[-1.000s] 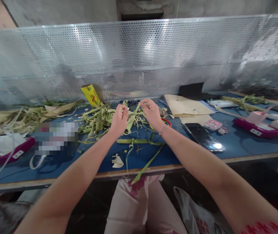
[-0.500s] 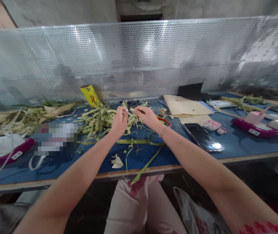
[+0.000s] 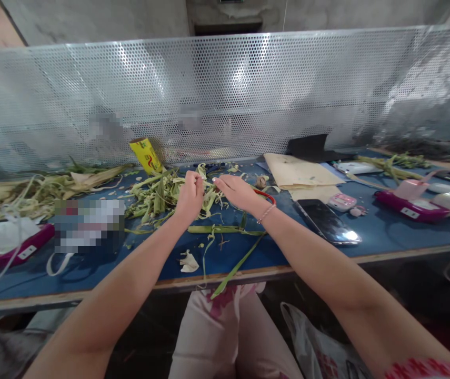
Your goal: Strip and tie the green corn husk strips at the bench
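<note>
Over a heap of green plant trimmings [image 3: 156,197], both hands face each other with a small gap between them. My left hand [image 3: 190,196] is closed, its thumb against curled fingers. Also closed, my right hand [image 3: 237,193] has its thumb and forefinger pinched together. Whatever they pinch is too small or hidden to name; pale curled strips [image 3: 209,201] show between and below them. A red loop-shaped handle [image 3: 268,196] lies behind my right wrist. Nearer me, a long green stalk [image 3: 225,230] and a narrow leaf [image 3: 235,271] rest on the blue table [image 3: 264,258], the leaf reaching over its edge.
A yellow box [image 3: 146,155] stands behind the heap, before a perforated metal screen [image 3: 225,95]. Dry husks [image 3: 86,181] and a magenta tissue box [image 3: 31,247] lie left. On the right are a phone [image 3: 329,222], brown card [image 3: 301,173] and another magenta box [image 3: 410,206].
My left hand has shifted slightly to the left and turned a little. The right hand has tilted slightly, its fingers flatter. The things on the table look the same.
</note>
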Tool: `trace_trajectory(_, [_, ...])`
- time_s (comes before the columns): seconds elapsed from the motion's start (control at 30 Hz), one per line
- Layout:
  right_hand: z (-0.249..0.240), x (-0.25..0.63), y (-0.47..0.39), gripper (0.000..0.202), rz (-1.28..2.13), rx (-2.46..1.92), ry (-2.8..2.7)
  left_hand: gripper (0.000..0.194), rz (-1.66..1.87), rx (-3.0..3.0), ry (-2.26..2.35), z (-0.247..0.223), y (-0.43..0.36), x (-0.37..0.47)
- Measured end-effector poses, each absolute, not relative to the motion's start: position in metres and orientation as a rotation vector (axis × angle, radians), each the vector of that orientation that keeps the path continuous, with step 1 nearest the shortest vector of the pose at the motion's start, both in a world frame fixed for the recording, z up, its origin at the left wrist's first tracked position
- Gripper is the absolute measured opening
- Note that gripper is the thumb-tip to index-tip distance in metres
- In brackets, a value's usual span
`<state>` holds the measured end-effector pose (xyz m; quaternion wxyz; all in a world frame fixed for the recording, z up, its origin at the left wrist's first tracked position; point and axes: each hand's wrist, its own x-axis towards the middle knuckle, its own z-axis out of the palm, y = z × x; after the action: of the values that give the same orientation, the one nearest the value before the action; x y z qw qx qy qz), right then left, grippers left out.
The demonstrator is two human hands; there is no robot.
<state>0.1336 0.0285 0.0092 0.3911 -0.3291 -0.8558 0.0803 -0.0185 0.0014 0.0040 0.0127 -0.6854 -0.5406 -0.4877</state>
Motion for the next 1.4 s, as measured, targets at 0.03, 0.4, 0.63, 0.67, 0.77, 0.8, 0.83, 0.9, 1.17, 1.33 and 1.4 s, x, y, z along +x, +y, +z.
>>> trace_trajectory(0.03, [0.008,0.132,0.029,0.041,0.297,-0.829,-2.144,0.018,-1.521,-2.13,-1.686,0.004,0.002,-0.019])
trace_trajectory(0.4, [0.001,0.122,0.032,0.014,0.563,-0.802,-1.872,0.01,-1.442,-2.153,-1.733,0.007,-0.002,-0.016])
trace_trajectory(0.63, [-0.002,0.124,0.035,0.007,0.339,-0.791,-1.941,0.017,-2.15,-2.314,-1.847,0.004,0.003,-0.005])
trace_trajectory(0.67, [-0.003,0.123,0.035,0.007,0.311,-0.803,-1.945,0.018,-2.297,-2.293,-1.879,0.004,0.003,-0.003])
trace_trajectory(0.77, [-0.006,0.121,0.035,0.009,0.287,-0.837,-1.934,0.023,-2.607,-2.212,-1.941,0.002,0.003,0.001])
trace_trajectory(0.8, [-0.007,0.12,0.035,0.009,0.297,-0.841,-1.93,0.025,-2.637,-2.221,-1.941,0.001,0.003,0.002])
trace_trajectory(0.83, [-0.008,0.119,0.034,0.01,0.313,-0.84,-1.928,0.026,-2.634,-2.241,-1.934,-0.001,0.003,0.003])
trace_trajectory(0.9, [-0.01,0.117,0.033,0.011,0.356,-0.826,-1.929,0.027,-2.569,-2.282,-1.93,-0.004,0.004,0.004])
trace_trajectory(1.17, [-0.009,0.108,0.028,0.016,0.513,-0.826,-1.839,0.014,-2.442,-2.155,-1.929,-0.013,0.007,0.007])
trace_trajectory(1.33, [-0.007,0.1,0.024,0.018,0.594,-0.818,-1.729,0.019,-2.205,-2.025,-1.845,-0.015,0.006,0.003])
trace_trajectory(1.4, [-0.007,0.098,0.021,0.018,0.701,-0.772,-1.719,0.02,-2.141,-1.961,-1.846,-0.014,0.004,0.003])
